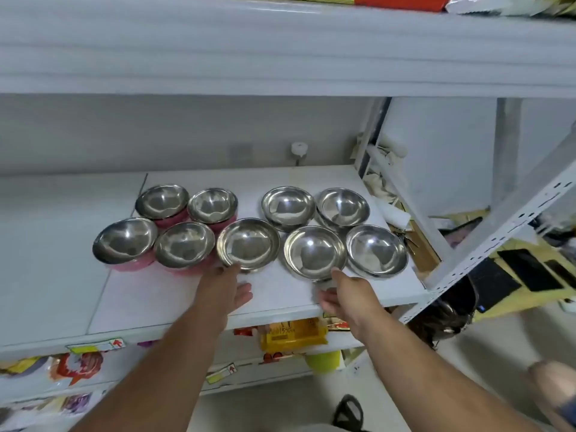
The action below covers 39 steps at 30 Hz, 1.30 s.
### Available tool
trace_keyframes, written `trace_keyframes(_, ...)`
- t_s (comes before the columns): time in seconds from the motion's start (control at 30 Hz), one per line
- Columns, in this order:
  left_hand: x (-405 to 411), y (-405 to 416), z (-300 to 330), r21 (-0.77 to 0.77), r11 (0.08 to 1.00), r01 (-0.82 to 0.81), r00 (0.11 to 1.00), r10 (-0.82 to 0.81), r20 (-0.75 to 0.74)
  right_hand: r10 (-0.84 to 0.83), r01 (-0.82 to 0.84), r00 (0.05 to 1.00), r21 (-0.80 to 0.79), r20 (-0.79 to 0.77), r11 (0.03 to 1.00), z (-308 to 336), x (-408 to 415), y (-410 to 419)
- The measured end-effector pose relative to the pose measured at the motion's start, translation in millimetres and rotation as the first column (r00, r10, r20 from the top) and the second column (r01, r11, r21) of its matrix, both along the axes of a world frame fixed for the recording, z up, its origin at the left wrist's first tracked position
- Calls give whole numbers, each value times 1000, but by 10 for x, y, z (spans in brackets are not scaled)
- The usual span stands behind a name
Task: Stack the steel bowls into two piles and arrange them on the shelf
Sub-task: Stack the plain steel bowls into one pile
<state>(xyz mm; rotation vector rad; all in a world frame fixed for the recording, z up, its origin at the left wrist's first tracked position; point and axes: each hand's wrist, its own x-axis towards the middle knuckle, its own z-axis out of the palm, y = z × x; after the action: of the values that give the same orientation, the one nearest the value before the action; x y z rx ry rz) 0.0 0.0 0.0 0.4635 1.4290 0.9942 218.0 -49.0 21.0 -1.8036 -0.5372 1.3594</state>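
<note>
Across the middle of the frame runs the white shelf [174,300], with nine steel bowls spread on it in two loose groups, none stacked. Left of centre sit four pink-sided bowls [124,241] — two behind, two in front, rims nearly touching. Right of them stand five plain steel bowls: two at the back [288,205], three along the front. The left hand [224,291] comes up from the lower middle, fingers on the near rim of the front-centre bowl [248,243], thumb spread out to the side; whether it pinches the rim I cannot tell. The right hand [346,296] grasps the next bowl over [314,252] — thumb on its near rim, fingers curled beneath its base. The last front bowl [377,251] sits untouched at the shelf's right edge.
</note>
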Motion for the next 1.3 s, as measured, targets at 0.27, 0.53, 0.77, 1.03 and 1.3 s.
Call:
trace_keyframes(0.27, -28, 81, -41, 34, 999, -27, 1000, 27, 8, -43, 47, 984, 19, -170, 999, -187, 116, 136)
trace_keyframes(0.53, -59, 136, -96, 37, 999, -16, 999, 15, 38, -64, 65, 993, 8, -96, 998, -208, 69, 192)
trace_keyframes(0.77, -123, 122, -132, 52, 999, -3, 999, 1, 33, -96, 97, 995, 43, -33, 994, -170, 23, 131)
trace_keyframes(1.03, -94, -35, -117, 25, 999, 48, 995, -50, 81, -31, 35, 999, 170, -25, 985, 231, -64, 138)
trace_keyframes(1.3, 140, -182, -114, 8, 991, 130, 987, -130, 91, 173, -167, 984, 122, -42, 978, 389, -266, 273)
